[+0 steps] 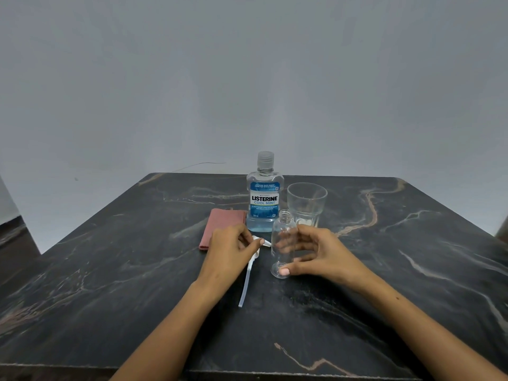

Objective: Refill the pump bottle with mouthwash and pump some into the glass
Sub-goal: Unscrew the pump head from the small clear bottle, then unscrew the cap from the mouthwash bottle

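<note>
A small clear pump bottle (283,237) stands upright and uncapped on the dark marble table (384,270). My right hand (321,251) curls around it, thumb at its base and fingers behind it. My left hand (231,248) holds the white pump head (257,240) just left of the bottle; its dip tube (246,284) slants down toward me onto the table. Behind stands the capped Listerine mouthwash bottle (264,193), filled with blue liquid. An empty clear glass (306,202) stands to its right.
A folded pink cloth (220,224) lies left of the mouthwash bottle, partly under my left hand. A grey wall rises behind the table. The table's front edge runs close to me at the bottom.
</note>
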Available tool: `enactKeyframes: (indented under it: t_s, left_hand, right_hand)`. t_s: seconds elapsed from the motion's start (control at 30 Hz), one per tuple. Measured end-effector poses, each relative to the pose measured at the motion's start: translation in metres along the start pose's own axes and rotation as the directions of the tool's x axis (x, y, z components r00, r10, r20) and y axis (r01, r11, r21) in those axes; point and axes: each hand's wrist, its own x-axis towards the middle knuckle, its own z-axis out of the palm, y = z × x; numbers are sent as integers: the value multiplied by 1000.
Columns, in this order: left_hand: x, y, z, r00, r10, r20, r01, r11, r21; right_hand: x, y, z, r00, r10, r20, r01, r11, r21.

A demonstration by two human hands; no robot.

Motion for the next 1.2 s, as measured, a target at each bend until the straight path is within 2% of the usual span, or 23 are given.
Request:
enactKeyframes:
  t_s: [0.17,0.23,0.33,0.43,0.5,0.63,0.83,0.93,1.07,1.2]
  left_hand:
    - [1,-1,-3,999,10,-32,-10,1000,-19]
    - [0,1,-5,998,25,-60,-27,998,-49]
    - [1,5,-10,989,21,-149,-39,992,-119]
    - [9,13,-16,977,-13,-212,-28,982,-189]
    - [20,20,-19,975,0,-224,-46,978,-202]
    - [46,30,-22,979,40,-199,-74,983,-166]
    - [74,32,-10,997,-2,-71,-15,971,-240]
    - [85,31,-7,995,-54,-83,27,955,-297]
    - [93,29,-4,994,-50,-102,23,967,-252]
    - [91,27,-3,986,-64,-156,18,959,-282]
  right_hand:
    - [-6,-7,-27,989,83,124,-73,994,-83]
    - [-10,-10,-40,986,103,129,-92,992,-91]
    - [-10,-12,-45,998,35,-50,-39,995,-87]
    - [-4,-10,-38,943,-80,-322,60,996,-71]
    - [-1,-6,-33,910,-124,-396,91,991,-102]
    - [1,1,-30,891,-214,-401,113,959,-261]
    - [2,3,-30,885,-235,-403,130,954,-271]
    - [2,4,-29,892,-237,-385,127,949,-290]
    - [3,6,-31,899,-231,-373,116,945,-305]
    - [4,5,-30,900,-229,-370,117,946,-302]
